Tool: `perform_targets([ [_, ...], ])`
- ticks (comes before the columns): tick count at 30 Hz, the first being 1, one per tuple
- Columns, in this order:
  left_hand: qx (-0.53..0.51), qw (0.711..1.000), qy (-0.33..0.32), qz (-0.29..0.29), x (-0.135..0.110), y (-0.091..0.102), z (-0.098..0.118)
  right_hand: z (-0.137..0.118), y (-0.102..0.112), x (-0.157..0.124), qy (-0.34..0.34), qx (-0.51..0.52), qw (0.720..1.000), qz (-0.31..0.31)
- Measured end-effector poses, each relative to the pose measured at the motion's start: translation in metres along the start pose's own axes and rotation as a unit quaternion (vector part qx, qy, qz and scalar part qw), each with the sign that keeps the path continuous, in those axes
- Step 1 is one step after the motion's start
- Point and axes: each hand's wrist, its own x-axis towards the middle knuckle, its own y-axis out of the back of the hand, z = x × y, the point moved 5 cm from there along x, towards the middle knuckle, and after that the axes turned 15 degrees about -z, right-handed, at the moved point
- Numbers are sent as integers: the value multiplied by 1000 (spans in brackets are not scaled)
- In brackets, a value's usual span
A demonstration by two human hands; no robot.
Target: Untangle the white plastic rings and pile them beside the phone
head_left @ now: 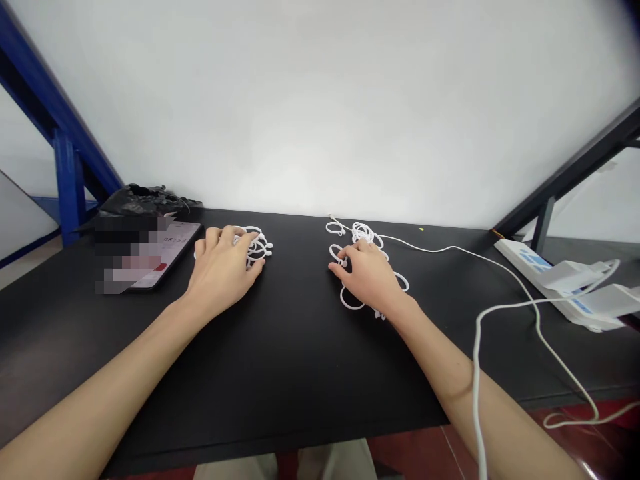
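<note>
My left hand (220, 263) lies palm down over a small pile of white loops (257, 248), its fingers and thumb apart. The loops look like thin elastic rings with small round knobs; part of the pile is hidden under the fingers. My right hand (371, 272) is bent over a second, looser group. Its thumb and index finger close around the edge of one white loop (335, 251), close to its knob. More loops show around this hand: a tangled bunch (365, 233) behind it, a ring (352, 305) below it and a single ring (334, 228) farther back.
At the left on the black table (280, 387) lies a phone (165, 257), partly blurred out, before a crumpled black plastic bag (143, 200). A white power strip (555, 280) with plugged-in adapters is at the right. Its white cable (480, 373) passes over my right forearm.
</note>
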Motion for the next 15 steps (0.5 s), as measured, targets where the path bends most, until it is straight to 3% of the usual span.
perform_targets([
  [4,5,1000,-2,-2,-1,0,1,0,-2,1,3,45,999,-24],
  [7,-1,1000,-13,9,-3,3,7,-4,4,0,23,83,996,2],
  [11,-37,994,-96,43,-9,7,28,-24,11,-5,116,94,989,0],
  [15,-68,982,-177,7,-15,3,48,-49,14,-14,201,76,977,-16],
])
